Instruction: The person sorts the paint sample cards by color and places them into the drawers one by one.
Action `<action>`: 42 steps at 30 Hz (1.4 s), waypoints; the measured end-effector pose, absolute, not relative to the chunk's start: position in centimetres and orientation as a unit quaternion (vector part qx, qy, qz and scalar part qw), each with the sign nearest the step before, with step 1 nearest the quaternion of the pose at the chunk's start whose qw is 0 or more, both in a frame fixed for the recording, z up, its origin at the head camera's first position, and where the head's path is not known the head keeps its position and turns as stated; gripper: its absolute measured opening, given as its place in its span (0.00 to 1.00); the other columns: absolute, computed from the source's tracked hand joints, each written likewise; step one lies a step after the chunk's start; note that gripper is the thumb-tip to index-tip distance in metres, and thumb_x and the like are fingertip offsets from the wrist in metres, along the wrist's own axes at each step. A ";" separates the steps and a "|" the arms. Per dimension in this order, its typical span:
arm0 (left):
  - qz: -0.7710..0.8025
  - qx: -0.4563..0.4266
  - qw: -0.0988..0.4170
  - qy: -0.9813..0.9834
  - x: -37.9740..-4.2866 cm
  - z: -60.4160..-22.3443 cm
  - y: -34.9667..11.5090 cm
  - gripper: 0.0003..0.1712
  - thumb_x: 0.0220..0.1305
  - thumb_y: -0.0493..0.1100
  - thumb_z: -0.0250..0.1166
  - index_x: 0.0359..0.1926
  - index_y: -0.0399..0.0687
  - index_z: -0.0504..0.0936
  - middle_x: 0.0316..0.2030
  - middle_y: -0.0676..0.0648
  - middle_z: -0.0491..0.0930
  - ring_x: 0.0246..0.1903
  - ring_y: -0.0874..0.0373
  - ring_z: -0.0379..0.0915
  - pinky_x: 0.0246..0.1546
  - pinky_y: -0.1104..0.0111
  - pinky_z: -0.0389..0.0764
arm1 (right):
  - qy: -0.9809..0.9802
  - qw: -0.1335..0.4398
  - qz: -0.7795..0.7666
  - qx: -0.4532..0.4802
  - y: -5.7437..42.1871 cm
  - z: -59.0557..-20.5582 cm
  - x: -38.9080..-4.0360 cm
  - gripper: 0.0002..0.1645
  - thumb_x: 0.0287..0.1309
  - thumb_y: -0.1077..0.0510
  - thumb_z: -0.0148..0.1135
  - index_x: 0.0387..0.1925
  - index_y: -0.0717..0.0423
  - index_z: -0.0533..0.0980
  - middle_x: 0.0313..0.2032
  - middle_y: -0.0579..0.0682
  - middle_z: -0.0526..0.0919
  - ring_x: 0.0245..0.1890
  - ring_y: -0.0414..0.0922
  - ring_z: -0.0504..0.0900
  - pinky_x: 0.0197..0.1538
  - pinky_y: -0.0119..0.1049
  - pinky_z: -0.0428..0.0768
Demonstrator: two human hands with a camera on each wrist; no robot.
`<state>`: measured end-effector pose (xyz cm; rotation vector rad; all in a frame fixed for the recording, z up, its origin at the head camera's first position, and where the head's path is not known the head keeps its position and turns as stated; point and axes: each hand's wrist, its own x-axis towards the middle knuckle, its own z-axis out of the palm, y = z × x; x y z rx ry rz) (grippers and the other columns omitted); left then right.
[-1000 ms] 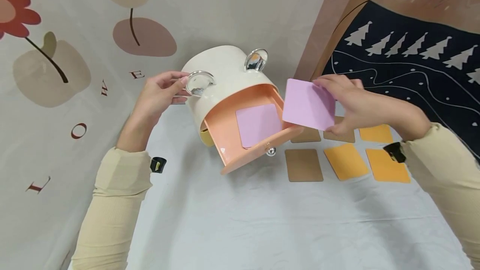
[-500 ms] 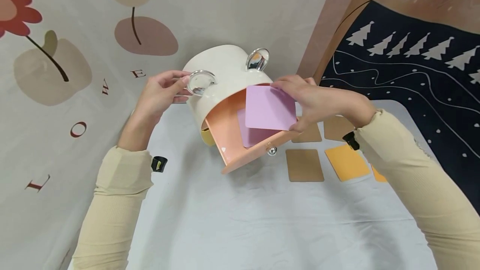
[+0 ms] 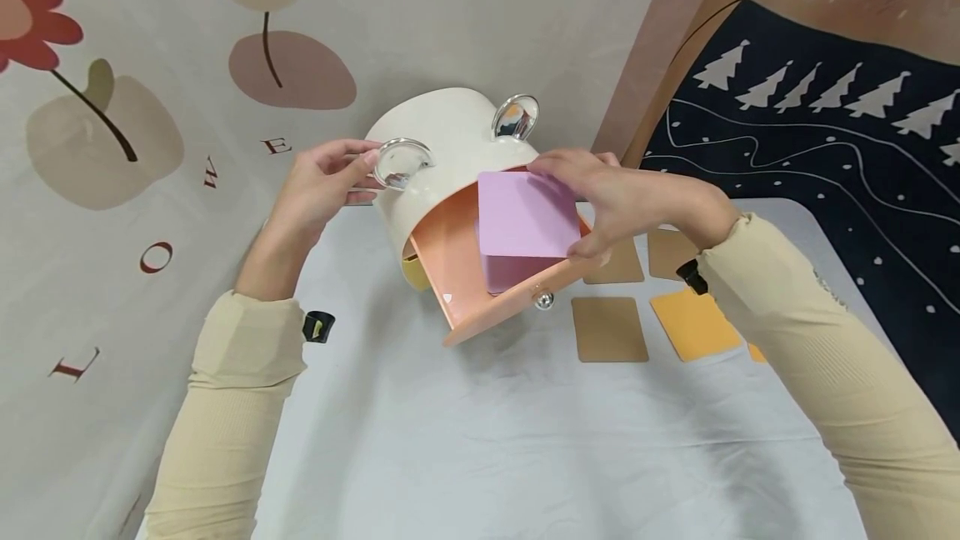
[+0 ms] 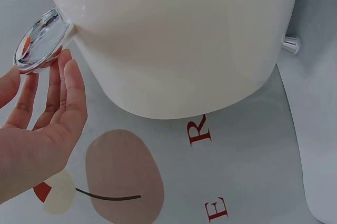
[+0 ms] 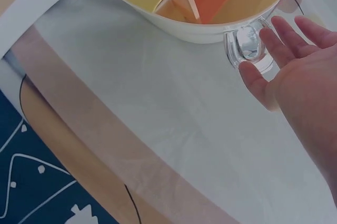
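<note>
A white rounded drawer box [image 3: 442, 127] with silver ears lies tilted, its orange drawer [image 3: 465, 315] pulled out. My left hand [image 3: 318, 190] pinches the silver ear [image 3: 401, 163] on the box's left side; the left wrist view shows its thumb and fingers at the ear's rim. A pink square card [image 3: 528, 215] hangs over the drawer, its right edge between the thumb and fingers of my right hand [image 3: 615, 194]. Beneath it, a second pink card [image 3: 506, 273] lies in the drawer, mostly covered. In the right wrist view the other ear [image 5: 247, 45] overlaps my fingers; the card does not show there.
To the right on the white table [image 3: 525, 457], brown cards [image 3: 611, 332] and yellow cards [image 3: 693, 323] lie in rows, partly hidden by my right arm. A printed wall hanging [image 3: 300, 48] is behind the box. Below the drawer, a yellow part [image 3: 414, 273] shows.
My right hand has carried the pink card leftward from beside the box to above the drawer, covering much of the card inside. The left hand stays at the ear.
</note>
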<state>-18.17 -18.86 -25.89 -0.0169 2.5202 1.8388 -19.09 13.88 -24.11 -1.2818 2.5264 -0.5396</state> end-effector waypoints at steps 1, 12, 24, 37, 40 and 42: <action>0.590 -0.006 0.012 0.807 -18.2 -25.9 -18.9 0.21 0.62 0.47 0.60 0.51 0.39 0.76 0.35 0.50 0.76 0.32 0.63 0.78 0.34 0.74 0.80 | 0.869 0.129 -0.188 -0.440 13.9 -24.1 -19.1 0.51 0.38 0.59 0.72 0.62 0.64 0.55 0.61 0.59 0.58 0.62 0.53 0.53 0.52 0.53 0.56; 0.590 -0.008 0.014 0.807 -18.2 -25.9 -18.9 0.21 0.62 0.48 0.60 0.52 0.40 0.75 0.36 0.50 0.75 0.33 0.63 0.78 0.35 0.75 0.80 | 0.864 0.141 -0.208 -0.437 14.0 -24.5 -19.6 0.49 0.38 0.61 0.71 0.62 0.63 0.56 0.59 0.58 0.60 0.60 0.53 0.55 0.52 0.53 0.56; 0.595 -0.007 0.014 0.804 -18.2 -26.0 -18.8 0.20 0.62 0.47 0.60 0.50 0.40 0.76 0.35 0.51 0.76 0.32 0.63 0.78 0.34 0.74 0.80 | 0.881 0.169 -0.196 -0.396 13.9 -24.5 -19.6 0.47 0.42 0.61 0.68 0.64 0.62 0.56 0.62 0.57 0.58 0.62 0.52 0.53 0.59 0.57 0.50; 0.599 -0.003 0.016 0.801 -18.2 -25.9 -18.9 0.20 0.62 0.47 0.60 0.50 0.40 0.76 0.35 0.51 0.76 0.32 0.63 0.78 0.35 0.74 0.80 | 0.868 0.090 -0.282 -0.398 18.5 -25.7 -17.2 0.35 0.48 0.62 0.68 0.58 0.59 0.66 0.52 0.52 0.72 0.49 0.47 0.70 0.50 0.46 0.74; 0.604 -0.003 0.016 0.797 -18.2 -25.9 -19.0 0.19 0.62 0.46 0.60 0.50 0.40 0.76 0.35 0.50 0.76 0.32 0.62 0.78 0.34 0.74 0.80 | 0.861 0.075 -0.306 -0.400 19.5 -26.5 -16.4 0.32 0.49 0.66 0.66 0.57 0.59 0.67 0.47 0.51 0.74 0.46 0.45 0.73 0.46 0.38 0.77; 0.605 -0.003 0.016 0.796 -18.2 -25.9 -19.0 0.19 0.62 0.46 0.60 0.50 0.40 0.76 0.35 0.50 0.76 0.32 0.62 0.78 0.34 0.74 0.80 | 0.846 0.074 -0.331 -0.412 20.0 -27.2 -16.0 0.30 0.49 0.70 0.64 0.55 0.60 0.67 0.44 0.50 0.75 0.43 0.45 0.74 0.43 0.33 0.79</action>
